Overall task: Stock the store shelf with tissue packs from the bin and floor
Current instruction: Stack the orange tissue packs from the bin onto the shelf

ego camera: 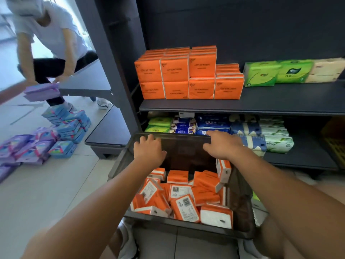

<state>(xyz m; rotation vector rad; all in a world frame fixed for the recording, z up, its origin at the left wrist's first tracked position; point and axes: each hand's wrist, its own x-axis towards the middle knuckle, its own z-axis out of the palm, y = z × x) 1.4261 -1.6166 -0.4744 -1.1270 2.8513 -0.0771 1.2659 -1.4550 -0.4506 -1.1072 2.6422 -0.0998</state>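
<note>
The person's left hand (149,149) and right hand (223,144) both reach forward to the far rim of a dark bin (186,154) that stands on the floor (46,184) just in front of the shelf unit. Each hand grips that rim: the left hand's fingers hook over its top edge near the left corner, and the right hand's fingers lie over the edge near the right corner with the thumb on the inner side. The bin holds a loose heap of orange tissue packs (184,195), some face up, some showing white label sides, and one standing on end against the right wall below the right wrist. On the upper shelf (242,107) more orange packs (186,77) stand in neat stacked rows at the left; well to the right of them lie two green packs (276,72) and, touching those, a cream pack (326,70). The lower shelf (298,157) behind the bin carries mixed green, blue and white packs (214,124), with a yellow crate (334,141) at its right end. At the far left another person (50,38) crouches, holding a purple pack (42,92) above piles of purple and blue packs (61,131) on the floor.
</note>
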